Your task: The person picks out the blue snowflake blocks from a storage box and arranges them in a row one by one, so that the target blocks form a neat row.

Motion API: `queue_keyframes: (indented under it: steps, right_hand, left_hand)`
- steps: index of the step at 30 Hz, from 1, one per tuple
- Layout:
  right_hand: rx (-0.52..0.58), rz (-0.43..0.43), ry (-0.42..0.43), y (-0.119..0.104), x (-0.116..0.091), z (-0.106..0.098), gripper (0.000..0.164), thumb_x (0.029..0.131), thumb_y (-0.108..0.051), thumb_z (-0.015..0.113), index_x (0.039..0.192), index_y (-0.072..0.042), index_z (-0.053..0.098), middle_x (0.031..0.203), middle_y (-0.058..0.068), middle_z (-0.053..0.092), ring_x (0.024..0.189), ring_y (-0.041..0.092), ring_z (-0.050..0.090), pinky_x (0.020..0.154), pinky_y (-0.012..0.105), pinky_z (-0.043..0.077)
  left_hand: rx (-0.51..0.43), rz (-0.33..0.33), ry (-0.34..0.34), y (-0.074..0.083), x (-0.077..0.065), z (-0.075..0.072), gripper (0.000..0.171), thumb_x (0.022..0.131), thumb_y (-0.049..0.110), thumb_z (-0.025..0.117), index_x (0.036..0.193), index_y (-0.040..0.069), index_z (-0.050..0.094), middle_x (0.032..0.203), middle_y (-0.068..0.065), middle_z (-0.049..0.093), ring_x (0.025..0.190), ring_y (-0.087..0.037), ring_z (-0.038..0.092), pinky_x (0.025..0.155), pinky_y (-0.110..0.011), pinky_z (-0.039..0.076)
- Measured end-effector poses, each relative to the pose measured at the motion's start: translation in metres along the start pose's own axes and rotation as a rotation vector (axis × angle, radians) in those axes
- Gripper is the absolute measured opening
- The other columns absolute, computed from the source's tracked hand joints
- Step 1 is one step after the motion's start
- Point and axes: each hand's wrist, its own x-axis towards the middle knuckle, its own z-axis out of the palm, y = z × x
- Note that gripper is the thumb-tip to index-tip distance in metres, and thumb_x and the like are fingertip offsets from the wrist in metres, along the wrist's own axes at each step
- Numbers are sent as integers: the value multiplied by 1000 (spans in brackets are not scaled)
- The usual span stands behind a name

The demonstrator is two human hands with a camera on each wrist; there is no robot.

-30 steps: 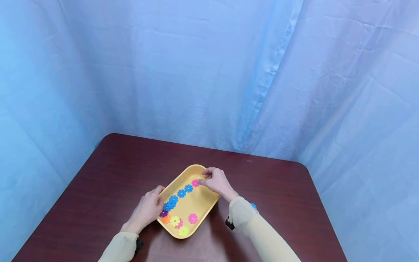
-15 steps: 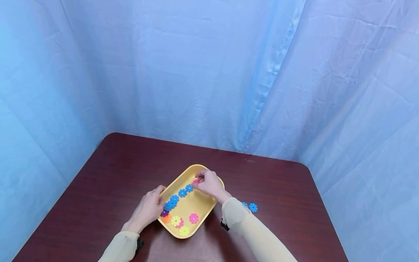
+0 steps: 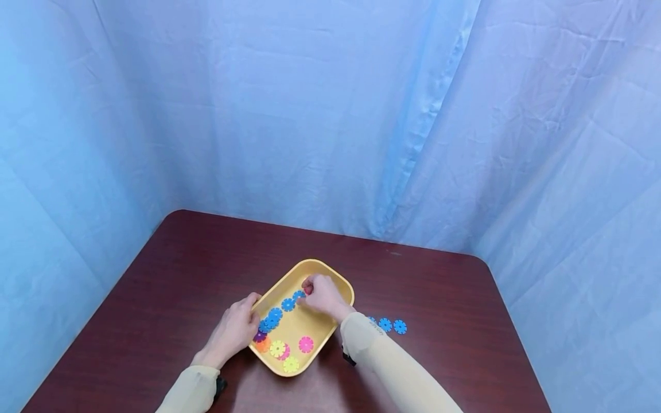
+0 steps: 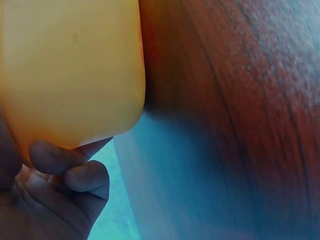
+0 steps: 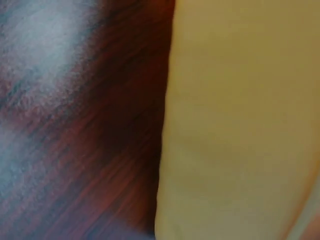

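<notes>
The right hand [image 3: 324, 297] reaches into the tray just below the centre of the frame, fingers bent around a pink disc [image 3: 308, 291] that shows between thumb and fingertips; whether the grip has closed on it cannot be told. The left hand [image 3: 233, 328], lower left of centre, grips the left edge of the yellow tray [image 3: 310, 328]; in the left wrist view, its bent fingers meet the tray at lower left.

Beside the right hand's fingertips, a line of notched blue discs [image 3: 287, 304] runs down and left through the tray toward the left hand, the lower ones overlapping. Below them, at the tray's left side, are a purple disc [image 3: 260, 336] and an orange disc [image 3: 263, 345]. Nearer the bottom corner, a yellow disc [image 3: 277, 348] overlaps another pink one, a second yellow lies lower, and a further pink one sits apart to the right.

Right of the tray, a row of blue discs [image 3: 385, 324] lies on the dark red counter [image 3: 444, 292], its left end partly covered by the right sleeve [image 3: 403, 367]. Pale blue curtains [image 3: 310, 115] fill the upper frame.
</notes>
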Motion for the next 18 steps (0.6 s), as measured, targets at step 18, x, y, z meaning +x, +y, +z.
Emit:
queue_keyframes:
  steps: [18]
  right_hand:
    - [-84, -17, -35, 7, 7, 14, 30, 76, -18, 87, 100, -6, 72, 80, -2, 59, 74, 12, 53, 68, 25, 47]
  left_hand:
    - [-4, -21, -9, 1, 0, 0, 29, 90, 1, 65, 118, 4, 61, 110, -14, 67, 85, -20, 61, 81, -44, 55]
